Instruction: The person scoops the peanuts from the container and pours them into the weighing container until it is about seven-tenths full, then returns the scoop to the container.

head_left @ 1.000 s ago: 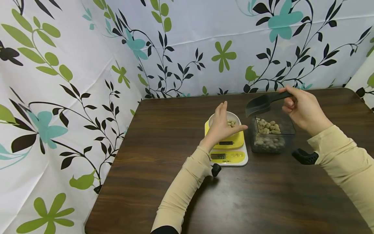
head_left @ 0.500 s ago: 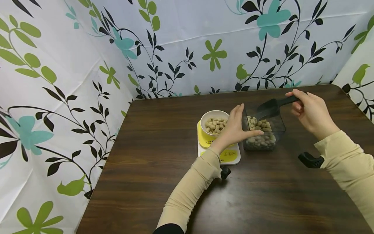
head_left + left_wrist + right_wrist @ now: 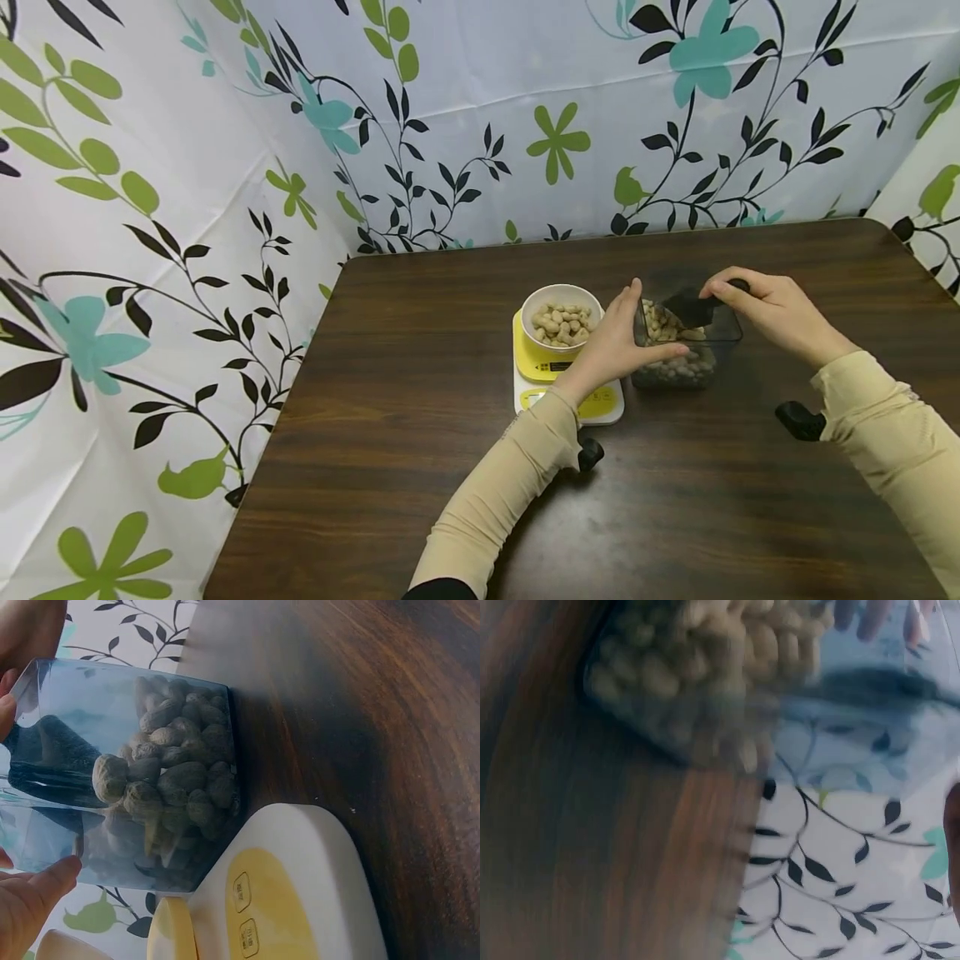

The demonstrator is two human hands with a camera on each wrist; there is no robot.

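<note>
My right hand (image 3: 765, 304) grips the handle of a dark scoop (image 3: 692, 308), its blade down inside a clear square container (image 3: 716, 339) of unshelled peanuts (image 3: 671, 321). My left hand (image 3: 618, 337) rests at the container's left side, fingers extended and thumb spread along its front. In the left wrist view, the scoop (image 3: 56, 754) slants beside the peanuts (image 3: 180, 776), behind the clear wall. Left of the container, a white bowl (image 3: 534, 302) of peanuts sits on a yellow and white kitchen scale (image 3: 528, 367). My left hand and wrist partly hide the scale and its display.
Everything stands on a dark wooden table (image 3: 420, 367). A white curtain (image 3: 480, 75) printed with leaves and flowers hangs behind its back and left edges. Black wrist mounts (image 3: 801, 421) stick out beneath both cuffs.
My right hand has moved the scoop from above the container down into the peanuts. My left hand has shifted right, from in front of the bowl to the container's side.
</note>
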